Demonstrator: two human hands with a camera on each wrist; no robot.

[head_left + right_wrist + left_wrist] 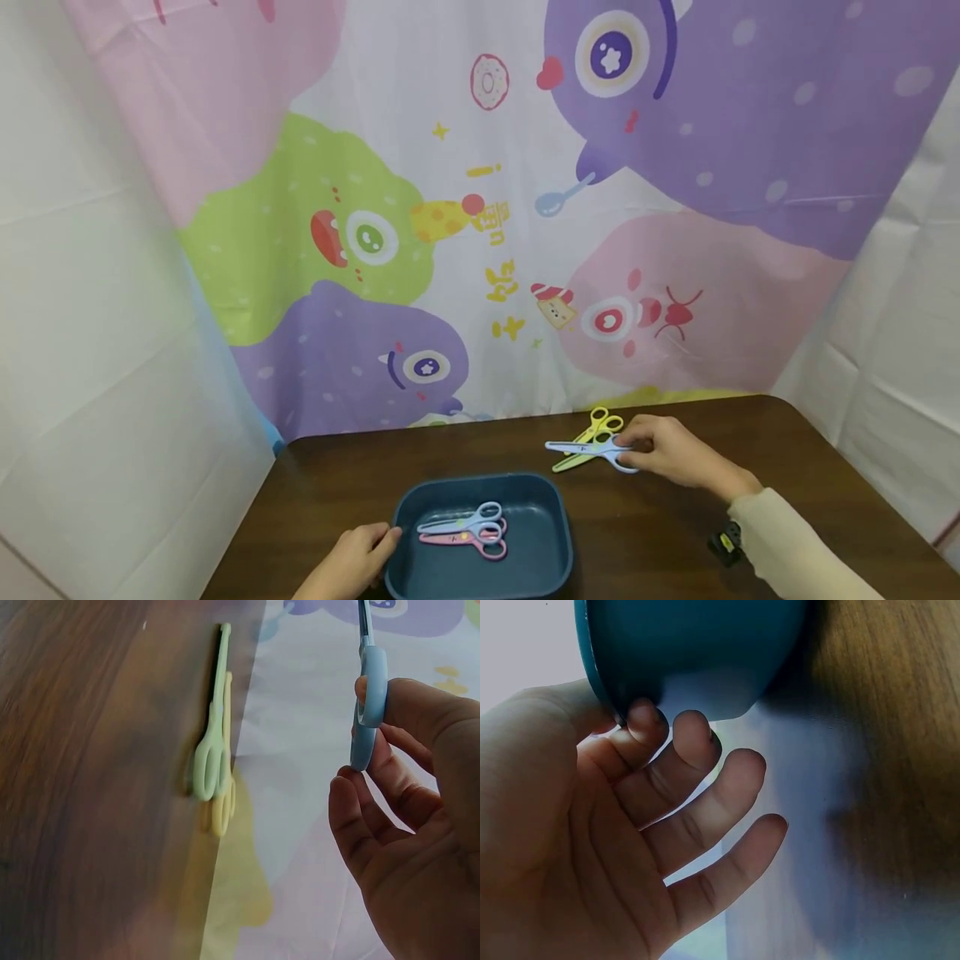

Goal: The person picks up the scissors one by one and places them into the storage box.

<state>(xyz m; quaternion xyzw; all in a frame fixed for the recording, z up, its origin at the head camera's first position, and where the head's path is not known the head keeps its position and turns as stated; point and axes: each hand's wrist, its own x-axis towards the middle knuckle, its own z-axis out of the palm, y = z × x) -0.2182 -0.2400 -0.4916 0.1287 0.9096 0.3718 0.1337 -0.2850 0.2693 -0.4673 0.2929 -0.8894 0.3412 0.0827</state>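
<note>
In the head view my right hand [671, 451] pinches light blue scissors [581, 448] by their handle loops, blades pointing left. The right wrist view shows these blue scissors [371, 686] raised off the table between thumb and fingers. Beneath them in the head view lie green scissors [572, 462] and yellow scissors [591, 432], overlapping each other. My left hand [356, 556] grips the left rim of a dark teal tray [480, 478], thumb over the edge and the other fingers outside. Inside that tray, another pair of blue scissors [450, 527] overlaps pink scissors [444, 540].
A brown wooden table [637, 533] carries everything. Behind it hangs a cloth [517, 383] printed with cartoon monsters, reaching down to the table's back edge. White sheets [97, 375] flank the left and right sides. A small black device [725, 544] sits at the right sleeve.
</note>
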